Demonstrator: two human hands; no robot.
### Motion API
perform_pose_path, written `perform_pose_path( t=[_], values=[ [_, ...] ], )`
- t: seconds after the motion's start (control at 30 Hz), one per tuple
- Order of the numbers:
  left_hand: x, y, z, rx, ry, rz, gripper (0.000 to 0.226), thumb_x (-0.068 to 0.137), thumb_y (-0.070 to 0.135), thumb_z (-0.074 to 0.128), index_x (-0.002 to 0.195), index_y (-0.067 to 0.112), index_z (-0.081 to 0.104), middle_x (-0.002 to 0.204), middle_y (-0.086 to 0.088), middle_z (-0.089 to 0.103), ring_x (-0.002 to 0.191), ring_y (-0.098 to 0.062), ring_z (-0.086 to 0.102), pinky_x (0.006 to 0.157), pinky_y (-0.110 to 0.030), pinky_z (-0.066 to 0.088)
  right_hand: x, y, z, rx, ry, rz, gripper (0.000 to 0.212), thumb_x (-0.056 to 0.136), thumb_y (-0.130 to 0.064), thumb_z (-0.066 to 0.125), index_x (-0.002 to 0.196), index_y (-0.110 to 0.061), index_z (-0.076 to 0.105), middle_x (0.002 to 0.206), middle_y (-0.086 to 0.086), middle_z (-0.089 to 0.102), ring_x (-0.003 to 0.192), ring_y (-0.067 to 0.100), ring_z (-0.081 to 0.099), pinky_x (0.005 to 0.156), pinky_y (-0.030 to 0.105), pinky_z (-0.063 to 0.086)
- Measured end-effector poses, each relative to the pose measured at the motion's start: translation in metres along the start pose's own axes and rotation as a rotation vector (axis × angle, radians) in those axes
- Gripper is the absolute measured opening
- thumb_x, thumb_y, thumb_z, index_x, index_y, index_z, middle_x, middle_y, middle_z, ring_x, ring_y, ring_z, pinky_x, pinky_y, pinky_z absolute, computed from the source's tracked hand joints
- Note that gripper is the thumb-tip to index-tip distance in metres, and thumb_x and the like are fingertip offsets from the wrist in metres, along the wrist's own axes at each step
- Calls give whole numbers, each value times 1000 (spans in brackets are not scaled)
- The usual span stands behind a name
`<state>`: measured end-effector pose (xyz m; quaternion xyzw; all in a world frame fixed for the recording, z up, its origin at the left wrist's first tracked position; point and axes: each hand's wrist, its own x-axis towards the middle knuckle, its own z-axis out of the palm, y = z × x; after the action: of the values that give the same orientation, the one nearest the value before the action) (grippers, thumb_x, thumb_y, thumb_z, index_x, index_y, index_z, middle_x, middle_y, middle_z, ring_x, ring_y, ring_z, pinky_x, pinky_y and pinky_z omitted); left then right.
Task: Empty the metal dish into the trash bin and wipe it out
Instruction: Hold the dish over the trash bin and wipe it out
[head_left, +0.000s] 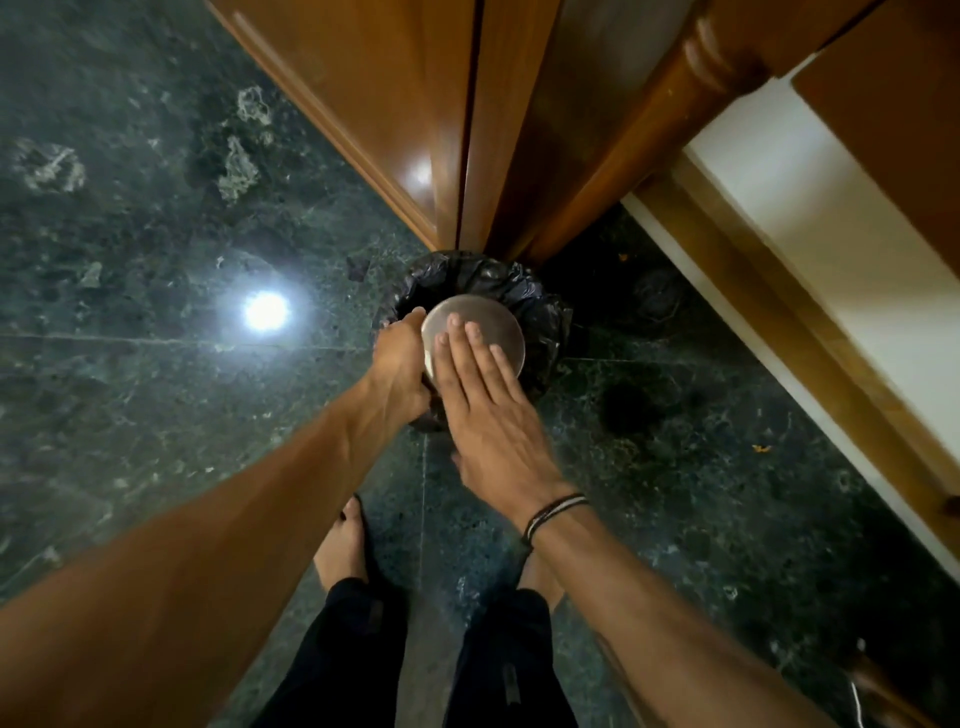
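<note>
A round metal dish (480, 318) is held upside down over the trash bin (540, 306), which is lined with a black plastic bag. My left hand (397, 366) grips the dish by its left rim. My right hand (485, 410) lies flat on the dish's upturned base, fingers straight and together. The dish's inside faces down into the bin and is hidden, as are the bin's contents.
The bin stands on a dark green marble floor (156, 234) against a wooden cabinet corner (457, 130). A wooden frame with a white panel (800, 218) runs along the right. My bare feet (343, 545) stand just behind the bin. A ceiling light reflects off the floor at left.
</note>
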<state>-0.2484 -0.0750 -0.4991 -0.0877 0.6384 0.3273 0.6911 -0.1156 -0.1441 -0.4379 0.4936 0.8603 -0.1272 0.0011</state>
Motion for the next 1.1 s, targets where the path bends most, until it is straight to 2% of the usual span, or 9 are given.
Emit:
perform_pose_path(
  t=[0.13, 0.27, 0.37, 0.47, 0.57, 0.77, 0.93, 1.0, 1.1],
  values=[
    [-9, 4, 5, 25, -8, 40, 53, 113, 42, 40, 119, 2, 74, 93, -19, 85, 77, -28, 84, 76, -38, 65, 8, 2, 0, -31, 1, -26, 115, 94, -23, 73, 172, -1, -8, 182, 21, -13, 172, 35, -7, 141, 49, 6],
    [-24, 1, 9, 5, -83, 45, 42, 117, 37, 35, 112, 16, 70, 105, -3, 77, 71, -4, 79, 61, -24, 61, 6, 1, 1, -19, -49, -32, 126, 86, -33, 81, 172, 1, -5, 182, 21, -14, 172, 36, -8, 140, 51, 9],
    [-20, -3, 7, 46, 6, 50, 44, 116, 31, 41, 104, 4, 74, 74, -11, 80, 60, -17, 80, 63, -30, 63, 6, 4, -1, -46, -27, -59, 129, 84, -33, 84, 172, 2, -3, 183, 22, -12, 172, 36, -5, 140, 49, 8],
    [-17, -8, 5, 71, 67, 60, 52, 110, 42, 46, 130, 2, 72, 110, -24, 81, 89, -34, 80, 79, -43, 64, 1, 17, -2, -7, -38, 45, 125, 86, -41, 76, 172, 1, -5, 181, 20, -17, 171, 37, -9, 141, 49, 1],
    [-15, -10, 3, 58, 150, 97, 49, 107, 41, 50, 125, 2, 71, 118, -27, 78, 95, -38, 76, 93, -56, 62, -3, 26, -9, -35, -119, 29, 133, 81, -45, 85, 173, 1, -1, 182, 22, -13, 171, 38, -7, 140, 50, 5],
    [-27, -6, 9, 52, 164, 99, 42, 110, 40, 47, 122, 7, 71, 99, -18, 80, 86, -33, 77, 74, -44, 63, -18, 17, -11, 12, -132, -28, 121, 89, -42, 76, 173, 2, 1, 183, 23, -7, 172, 36, -6, 141, 49, 5],
    [-63, 7, 16, 93, 198, 151, 43, 109, 40, 52, 127, 5, 70, 102, -16, 76, 84, -32, 73, 75, -43, 61, -29, 9, -38, 319, -50, 173, 112, 99, -52, 73, 175, -7, 3, 185, 14, -6, 173, 28, -5, 140, 40, 9],
    [-85, 14, 16, 124, 216, 170, 37, 110, 40, 51, 111, 9, 71, 93, -11, 74, 76, -28, 71, 67, -39, 60, -33, 1, -61, 560, -23, 359, 105, 102, -55, 68, 176, -17, 4, 186, 3, -2, 172, 17, 0, 137, 29, 12],
    [-135, 31, 15, 137, 172, 171, 37, 111, 41, 50, 92, 16, 69, 94, -11, 74, 77, -28, 69, 74, -42, 59, -24, -11, -113, 945, -12, 726, 84, 101, -63, 65, 171, -31, 31, 170, -10, 41, 153, 7, 42, 123, 28, 37]
  ],
)
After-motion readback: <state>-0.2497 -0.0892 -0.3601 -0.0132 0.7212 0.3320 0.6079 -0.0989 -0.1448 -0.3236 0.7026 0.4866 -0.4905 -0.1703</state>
